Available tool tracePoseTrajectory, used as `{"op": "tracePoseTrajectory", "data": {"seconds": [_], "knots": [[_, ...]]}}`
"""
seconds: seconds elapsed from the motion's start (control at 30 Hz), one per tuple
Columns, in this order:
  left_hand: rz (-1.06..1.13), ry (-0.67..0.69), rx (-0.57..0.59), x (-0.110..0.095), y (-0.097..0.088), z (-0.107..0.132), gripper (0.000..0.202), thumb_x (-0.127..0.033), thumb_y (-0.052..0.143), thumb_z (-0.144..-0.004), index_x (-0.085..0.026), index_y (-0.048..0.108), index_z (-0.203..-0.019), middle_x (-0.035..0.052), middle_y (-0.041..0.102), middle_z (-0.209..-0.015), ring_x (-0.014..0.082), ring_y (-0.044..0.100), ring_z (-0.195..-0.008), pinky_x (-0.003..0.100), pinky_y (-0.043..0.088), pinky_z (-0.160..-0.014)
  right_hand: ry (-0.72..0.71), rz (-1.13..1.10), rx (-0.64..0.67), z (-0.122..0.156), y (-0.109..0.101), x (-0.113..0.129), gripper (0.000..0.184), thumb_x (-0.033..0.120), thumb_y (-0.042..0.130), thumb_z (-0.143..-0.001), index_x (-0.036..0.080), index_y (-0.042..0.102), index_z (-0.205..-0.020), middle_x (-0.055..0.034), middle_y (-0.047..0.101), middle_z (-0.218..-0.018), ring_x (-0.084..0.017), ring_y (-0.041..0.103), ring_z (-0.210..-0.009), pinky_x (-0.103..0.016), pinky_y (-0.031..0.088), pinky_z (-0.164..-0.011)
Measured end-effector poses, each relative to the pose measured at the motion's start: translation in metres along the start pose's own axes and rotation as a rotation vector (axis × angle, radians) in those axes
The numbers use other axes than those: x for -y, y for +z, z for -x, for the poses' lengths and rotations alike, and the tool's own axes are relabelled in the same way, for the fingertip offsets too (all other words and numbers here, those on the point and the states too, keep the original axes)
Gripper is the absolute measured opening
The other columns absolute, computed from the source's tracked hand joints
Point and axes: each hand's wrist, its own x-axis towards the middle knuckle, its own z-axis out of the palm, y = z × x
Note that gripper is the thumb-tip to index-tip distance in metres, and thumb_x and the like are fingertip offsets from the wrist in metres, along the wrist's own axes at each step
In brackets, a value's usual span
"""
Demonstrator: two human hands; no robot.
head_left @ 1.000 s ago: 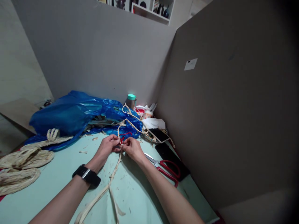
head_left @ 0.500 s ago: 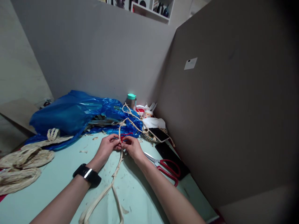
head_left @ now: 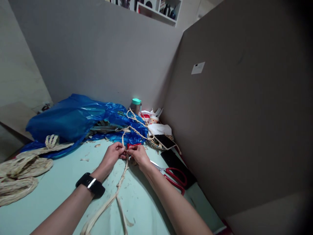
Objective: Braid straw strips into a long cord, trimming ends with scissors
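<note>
Two closed pinches, left hand [head_left: 114, 153] and right hand [head_left: 139, 155], meet on the twisted cord [head_left: 119, 185] over the table [head_left: 61, 199], apparently working the red string [head_left: 134, 144] around it, which seems to call for a steady left hold and a snug right pull.

A blue plastic bag [head_left: 66, 114] lies before a grey partition [head_left: 97, 58]. Near its right end are a turquoise-lidded flask [head_left: 135, 106], a patterned cup [head_left: 153, 120] and a dark-screened phone [head_left: 165, 141]. A white card [head_left: 198, 68] shows on the right-hand panel [head_left: 232, 114].
</note>
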Motion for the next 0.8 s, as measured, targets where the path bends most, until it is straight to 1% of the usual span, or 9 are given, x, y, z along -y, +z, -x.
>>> {"op": "tracePoseTrajectory", "data": {"seconds": [0.1, 0.17, 0.27, 0.4, 0.47, 0.57, 0.63, 0.7, 0.8], "knots": [[-0.029, 0.002, -0.008, 0.003, 0.000, -0.002, 0.029, -0.038, 0.074, -0.059, -0.018, 0.055, -0.066, -0.0016, 0.061, -0.057, 0.0140, 0.059, -0.051, 0.029, 0.051, -0.054, 0.005, 0.005, 0.012, -0.002, 0.000, -0.001, 0.019, 0.018, 0.066, -0.062, 0.016, 0.053, -0.048, 0.0055, 0.049, -0.046, -0.007, 0.038, -0.045, -0.020, 0.029, -0.047], [-0.054, 0.008, -0.010, 0.005, -0.001, -0.003, 0.027, -0.037, 0.071, -0.060, -0.018, 0.053, -0.065, -0.0018, 0.060, -0.054, 0.0143, 0.058, -0.048, 0.029, 0.050, -0.052, 0.010, -0.001, 0.010, -0.002, 0.001, -0.002, 0.019, 0.018, 0.066, -0.062, 0.016, 0.052, -0.049, 0.0059, 0.048, -0.046, -0.007, 0.039, -0.046, -0.020, 0.028, -0.048], [-0.098, 0.029, -0.015, 0.006, -0.002, -0.003, 0.022, -0.034, 0.068, -0.063, -0.019, 0.052, -0.065, -0.0025, 0.058, -0.051, 0.0143, 0.057, -0.046, 0.026, 0.046, -0.048, 0.021, -0.028, 0.002, -0.002, 0.002, -0.003, 0.017, 0.019, 0.066, -0.061, 0.017, 0.052, -0.053, 0.0064, 0.047, -0.047, -0.007, 0.039, -0.046, -0.021, 0.029, -0.048], [-0.138, 0.076, -0.023, 0.005, -0.001, -0.002, 0.018, -0.031, 0.066, -0.065, -0.020, 0.052, -0.065, -0.0057, 0.053, -0.048, 0.0119, 0.051, -0.043, 0.023, 0.039, -0.045, 0.034, -0.096, 0.003, -0.001, 0.004, -0.003, 0.016, 0.021, 0.066, -0.058, 0.018, 0.050, -0.061, 0.0067, 0.047, -0.047, -0.008, 0.041, -0.045, -0.021, 0.032, -0.047], [-0.141, 0.090, -0.014, 0.002, 0.000, -0.001, 0.018, -0.030, 0.066, -0.066, -0.021, 0.051, -0.064, -0.0065, 0.052, -0.048, 0.0116, 0.050, -0.044, 0.022, 0.037, -0.045, 0.040, -0.137, -0.007, 0.000, 0.004, -0.002, 0.021, 0.020, 0.064, -0.056, 0.019, 0.048, -0.070, 0.0081, 0.046, -0.046, -0.009, 0.042, -0.043, -0.021, 0.033, -0.045], [-0.138, 0.100, 0.010, -0.004, 0.001, 0.001, 0.019, -0.030, 0.067, -0.066, -0.021, 0.051, -0.062, -0.0065, 0.050, -0.049, 0.0114, 0.049, -0.046, 0.022, 0.036, -0.046, 0.043, -0.185, -0.048, -0.001, 0.005, 0.000, 0.038, 0.017, 0.060, -0.053, 0.022, 0.042, -0.085, 0.0111, 0.047, -0.048, -0.009, 0.042, -0.042, -0.020, 0.036, -0.044], [-0.132, 0.109, 0.026, -0.006, 0.001, 0.002, 0.019, -0.029, 0.068, -0.065, -0.020, 0.052, -0.062, -0.0065, 0.050, -0.051, 0.0108, 0.047, -0.047, 0.022, 0.035, -0.046, 0.049, -0.201, -0.071, -0.001, 0.006, 0.001, 0.043, 0.015, 0.057, -0.052, 0.024, 0.040, -0.090, 0.0120, 0.047, -0.049, -0.010, 0.043, -0.041, -0.020, 0.037, -0.042], [-0.118, 0.116, 0.044, -0.008, -0.001, 0.003, 0.017, -0.028, 0.069, -0.066, -0.020, 0.054, -0.063, -0.0064, 0.050, -0.054, 0.0104, 0.046, -0.048, 0.022, 0.034, -0.047, 0.056, -0.209, -0.079, 0.000, 0.006, 0.003, 0.042, 0.015, 0.055, -0.052, 0.024, 0.041, -0.091, 0.0120, 0.047, -0.051, -0.010, 0.044, -0.041, -0.020, 0.038, -0.041], [-0.081, 0.106, 0.093, -0.008, -0.004, 0.002, 0.015, -0.029, 0.069, -0.069, -0.019, 0.059, -0.069, -0.0046, 0.055, -0.060, 0.0112, 0.050, -0.054, 0.022, 0.038, -0.051, 0.063, -0.220, -0.037, 0.002, 0.005, 0.007, 0.031, 0.016, 0.056, -0.053, 0.022, 0.047, -0.082, 0.0085, 0.049, -0.055, -0.011, 0.049, -0.045, -0.022, 0.044, -0.044]]}}
